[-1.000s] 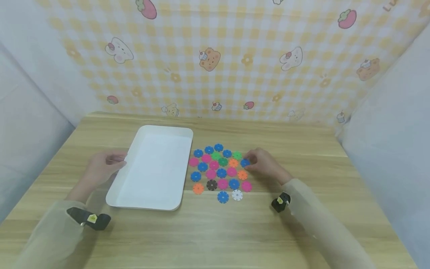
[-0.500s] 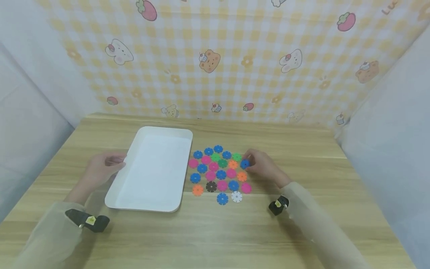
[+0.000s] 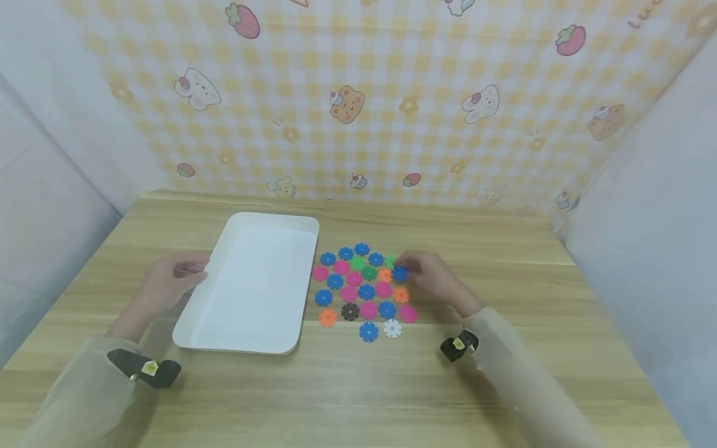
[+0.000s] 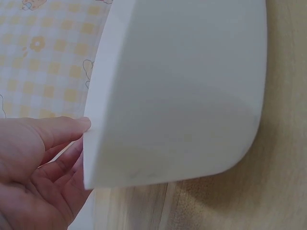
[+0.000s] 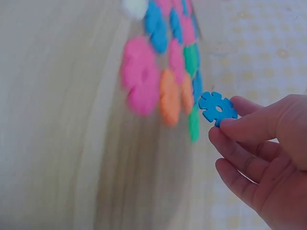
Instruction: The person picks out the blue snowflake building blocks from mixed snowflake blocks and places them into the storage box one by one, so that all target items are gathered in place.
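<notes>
Between thumb and fingers, my right hand (image 3: 434, 277) pinches a blue notched snowflake disc (image 5: 218, 108) with a hole in its middle. In the right wrist view that disc is held apart from the blurred ones behind it. My left hand (image 3: 165, 283) grips the left rim of a white rectangular tray (image 3: 257, 280); the thumb (image 4: 82, 124) lies against the edge and the other fingers are partly hidden behind it. Right of the tray lie several discs, among them a pink disc (image 3: 408, 313), an orange disc (image 3: 400, 295), a black disc (image 3: 350, 312) and a white disc (image 3: 393, 328).
Everything rests on a wood-grain table (image 3: 347, 386). A yellow checked cloth (image 3: 392, 143) with cartoon prints hangs along its back edge. White cloth (image 3: 644, 205) closes off the right side, and another white sheet (image 3: 56, 143) the left.
My right hand has shifted slightly left with the blue disc, which has risen off the table. The left hand keeps its hold on the tray. The whole head view has shifted a little.
</notes>
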Action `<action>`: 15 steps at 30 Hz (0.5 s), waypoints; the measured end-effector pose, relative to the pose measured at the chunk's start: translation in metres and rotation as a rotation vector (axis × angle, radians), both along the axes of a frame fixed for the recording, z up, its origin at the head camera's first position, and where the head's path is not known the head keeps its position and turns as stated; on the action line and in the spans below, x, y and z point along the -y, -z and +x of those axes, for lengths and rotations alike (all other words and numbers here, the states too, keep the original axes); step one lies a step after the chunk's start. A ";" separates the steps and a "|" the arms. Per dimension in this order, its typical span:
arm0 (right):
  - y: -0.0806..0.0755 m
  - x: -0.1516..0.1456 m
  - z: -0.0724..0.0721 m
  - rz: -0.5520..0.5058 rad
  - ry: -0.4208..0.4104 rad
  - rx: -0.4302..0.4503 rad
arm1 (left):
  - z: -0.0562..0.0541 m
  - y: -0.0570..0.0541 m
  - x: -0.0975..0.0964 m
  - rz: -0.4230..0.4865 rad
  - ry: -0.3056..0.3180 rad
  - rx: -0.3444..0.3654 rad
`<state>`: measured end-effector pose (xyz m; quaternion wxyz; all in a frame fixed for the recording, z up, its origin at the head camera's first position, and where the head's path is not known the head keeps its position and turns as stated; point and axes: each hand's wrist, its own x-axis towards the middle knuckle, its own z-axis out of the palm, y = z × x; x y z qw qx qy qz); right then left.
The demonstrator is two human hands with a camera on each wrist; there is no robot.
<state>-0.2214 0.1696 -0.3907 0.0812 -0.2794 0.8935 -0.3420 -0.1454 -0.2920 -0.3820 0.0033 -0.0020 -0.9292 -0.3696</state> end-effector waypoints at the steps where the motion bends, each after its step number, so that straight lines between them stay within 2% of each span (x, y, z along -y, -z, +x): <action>1: -0.002 0.003 0.001 -0.004 -0.006 -0.007 | 0.000 0.000 0.000 0.002 -0.001 0.004; 9: -0.015 0.038 0.009 -0.044 -0.049 0.005 | 0.001 0.001 0.002 -0.008 -0.011 0.013; 15: -0.017 0.068 0.010 -0.078 -0.089 -0.013 | -0.001 0.002 0.002 -0.004 -0.015 0.021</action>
